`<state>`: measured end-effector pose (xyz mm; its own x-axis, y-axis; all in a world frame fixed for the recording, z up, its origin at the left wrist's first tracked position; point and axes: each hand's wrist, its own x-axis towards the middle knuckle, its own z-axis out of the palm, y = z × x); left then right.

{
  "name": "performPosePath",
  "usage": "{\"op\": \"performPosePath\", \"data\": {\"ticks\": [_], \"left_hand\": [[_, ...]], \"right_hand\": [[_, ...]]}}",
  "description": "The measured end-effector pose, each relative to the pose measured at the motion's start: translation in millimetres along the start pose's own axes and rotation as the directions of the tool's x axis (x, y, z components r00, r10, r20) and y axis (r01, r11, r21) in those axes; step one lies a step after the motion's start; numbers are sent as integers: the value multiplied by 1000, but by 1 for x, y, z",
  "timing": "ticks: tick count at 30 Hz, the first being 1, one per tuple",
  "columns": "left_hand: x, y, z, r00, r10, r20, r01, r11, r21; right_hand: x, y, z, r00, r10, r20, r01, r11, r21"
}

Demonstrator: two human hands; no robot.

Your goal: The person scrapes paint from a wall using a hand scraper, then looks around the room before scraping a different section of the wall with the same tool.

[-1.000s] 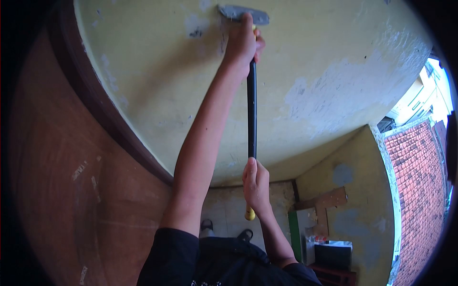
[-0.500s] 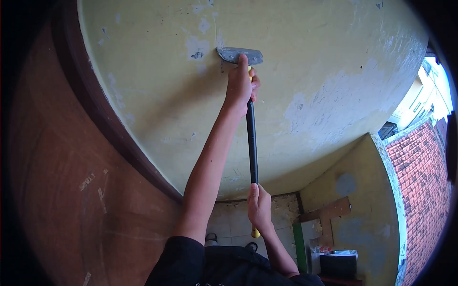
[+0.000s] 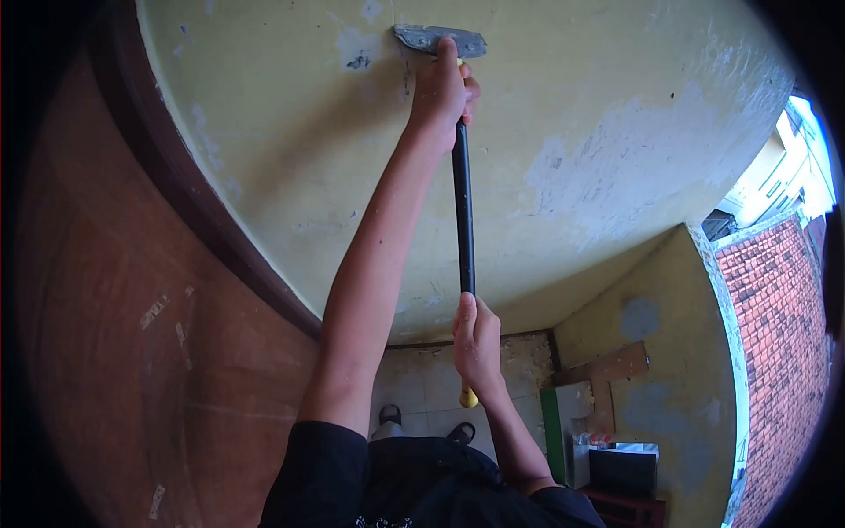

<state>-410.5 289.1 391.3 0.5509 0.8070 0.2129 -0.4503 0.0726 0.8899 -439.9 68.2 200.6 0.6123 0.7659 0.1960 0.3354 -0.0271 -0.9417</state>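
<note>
My left hand (image 3: 440, 95) is closed around the upper end of a long-handled scraper (image 3: 465, 211), its thumb pressed on the back of the wide grey blade (image 3: 422, 38). The blade lies at the yellowish wall (image 3: 290, 97), high in view, beside a pale patch where paint is gone. Lower down, my right hand (image 3: 478, 348) grips the black shaft near its yellow butt end (image 3: 468, 399). The scraper stands almost upright in front of me.
A dark brown frame (image 3: 167, 158) and a reddish-brown panel (image 3: 106, 308) border the wall on the left. Large bare patches (image 3: 616, 167) mark the wall's right side. A low wall (image 3: 656, 326), a black box-like object (image 3: 623, 473) and a tiled roof (image 3: 779, 308) are at right. My sandalled feet (image 3: 460, 432) rest on floor tiles.
Both hands and the scraper appear higher in view, the blade having moved up along the wall. The whole view has shifted slightly, showing more of my feet.
</note>
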Motion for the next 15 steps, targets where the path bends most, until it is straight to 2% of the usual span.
{"op": "performPosePath", "data": {"ticks": [3, 6, 8, 9, 10, 11, 12, 13, 14, 15], "left_hand": [[-2, 0, -2, 1000, 5, 1, -5, 999, 38], [-7, -10, -11, 996, 55, 66, -58, 997, 50], [-31, -25, -31, 991, 13, 130, -20, 998, 52], [-48, -41, -47, 994, -88, 66, 79, 989, 126], [-60, -72, -82, 988, -110, 107, 87, 976, 198], [-86, -99, -114, 965, -213, 153, 201, 976, 88], [-113, -146, -157, 931, -273, 243, 328, 916, -229], [-154, -195, -195, 897, -304, 321, 440, 678, -589], [-197, -267, -243, 830, -362, 425, 549, 397, -735], [-236, -364, -311, 526, -760, 383, 621, 35, -783]], "right_hand": [[0, 0, -2, 1000, 9, 25, -11, 996, 84], [-3, 13, -4, 999, -9, 35, 5, 995, 104], [-13, 31, -6, 998, 21, 53, -29, 988, 149], [-19, 40, -10, 996, 57, 75, -70, 980, 186], [-25, 43, -16, 994, 77, 83, -90, 981, 169], [-29, 43, -23, 992, 92, 86, -104, 983, 151], [-32, 43, -28, 990, 91, 104, -108, 980, 166], [-33, 43, -33, 989, 91, 114, -111, 977, 181], [-29, 40, -36, 987, 97, 127, -121, 973, 194], [-22, 32, -38, 992, 53, 117, -73, 981, 178]]}}
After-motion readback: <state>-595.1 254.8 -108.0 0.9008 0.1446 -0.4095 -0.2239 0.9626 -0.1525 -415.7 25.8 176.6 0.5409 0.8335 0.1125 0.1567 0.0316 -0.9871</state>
